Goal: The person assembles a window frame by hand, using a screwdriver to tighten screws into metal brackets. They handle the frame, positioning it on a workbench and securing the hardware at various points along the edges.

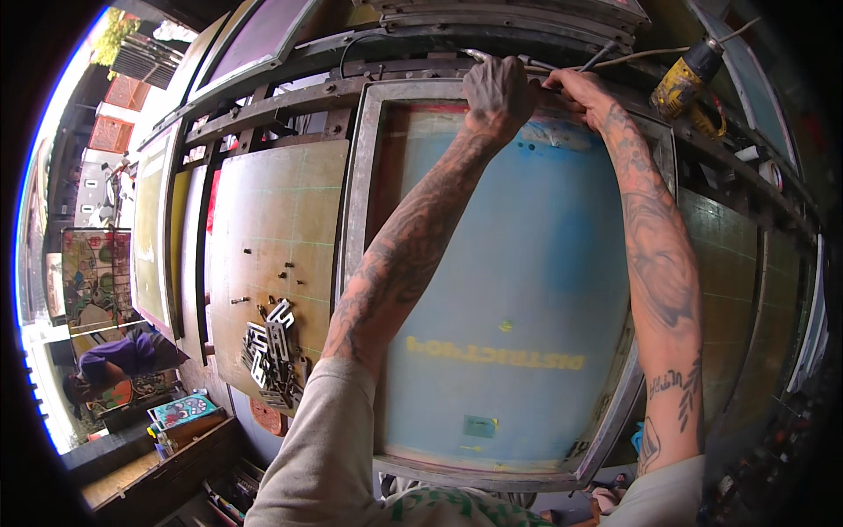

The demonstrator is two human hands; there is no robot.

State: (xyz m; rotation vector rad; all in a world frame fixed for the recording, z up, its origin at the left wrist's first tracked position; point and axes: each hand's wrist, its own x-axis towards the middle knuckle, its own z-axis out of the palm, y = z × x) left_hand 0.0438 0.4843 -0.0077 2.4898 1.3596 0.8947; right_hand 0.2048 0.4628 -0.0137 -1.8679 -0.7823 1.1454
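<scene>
A large silk-screen printing frame (366, 167) with blue-grey mesh (518, 263) lies flat below my outstretched arms. At its far edge, my left hand (499, 97) is closed in a fist, and a short silver metal end (476, 54) pokes out beside it; the rest of what it grips is hidden. Just to its right, my right hand (582, 95) reaches over the same edge with fingers bent and pressed together. Whatever lies between those fingers cannot be made out. Blue ink stains mark the mesh near the right hand.
A yellow and black power drill (680, 83) rests on the rail at far right. On the board (281, 193) to the left lie several metal brackets (272, 347) and loose bolts (288, 264). More frames (255, 44) stand behind. A person in purple (132, 356) is at far left.
</scene>
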